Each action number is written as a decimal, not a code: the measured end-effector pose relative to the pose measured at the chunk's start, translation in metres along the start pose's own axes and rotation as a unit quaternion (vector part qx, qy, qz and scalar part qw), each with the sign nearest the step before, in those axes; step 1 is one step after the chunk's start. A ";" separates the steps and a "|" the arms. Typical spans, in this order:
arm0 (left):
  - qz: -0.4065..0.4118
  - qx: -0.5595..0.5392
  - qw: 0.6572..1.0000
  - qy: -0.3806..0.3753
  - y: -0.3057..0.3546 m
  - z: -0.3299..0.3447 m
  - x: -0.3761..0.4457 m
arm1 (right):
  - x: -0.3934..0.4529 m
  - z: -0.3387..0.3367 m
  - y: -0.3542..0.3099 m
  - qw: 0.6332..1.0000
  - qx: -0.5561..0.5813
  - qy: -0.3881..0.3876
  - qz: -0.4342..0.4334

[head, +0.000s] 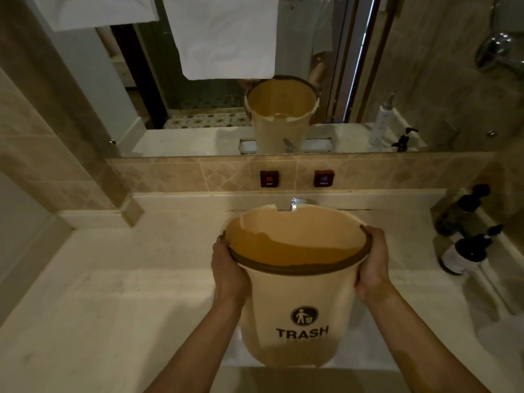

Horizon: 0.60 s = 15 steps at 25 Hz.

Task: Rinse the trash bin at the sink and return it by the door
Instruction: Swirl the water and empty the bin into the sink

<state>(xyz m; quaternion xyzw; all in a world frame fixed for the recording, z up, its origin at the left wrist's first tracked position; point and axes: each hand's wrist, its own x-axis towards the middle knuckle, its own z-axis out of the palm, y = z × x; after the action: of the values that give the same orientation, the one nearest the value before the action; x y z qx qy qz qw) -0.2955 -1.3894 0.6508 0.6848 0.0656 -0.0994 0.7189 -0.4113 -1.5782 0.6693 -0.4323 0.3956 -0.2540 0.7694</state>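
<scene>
A cream plastic trash bin with a brown rim and a black "TRASH" label hangs upright in front of me, over the counter. Its far rim is chipped. My left hand grips the rim on the left side and my right hand grips it on the right. A chrome tap peeks out just behind the bin's far rim. The bin hides the sink basin; its inside looks bare.
A pale stone counter spreads left and right. Red HOT and COLD labels sit on the tiled backsplash. Dark pump bottles stand at the right. The mirror above reflects the bin; white towels hang overhead.
</scene>
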 end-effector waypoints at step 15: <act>0.041 0.094 0.995 -0.016 0.013 -0.005 -0.006 | -0.004 -0.006 0.000 0.999 -0.022 0.032 0.035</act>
<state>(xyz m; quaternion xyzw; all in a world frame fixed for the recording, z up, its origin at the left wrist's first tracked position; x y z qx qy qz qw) -0.2986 -1.3835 0.6644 0.7499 0.0165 -0.0867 0.6557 -0.4190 -1.5778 0.6686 -0.4265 0.4402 -0.2318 0.7554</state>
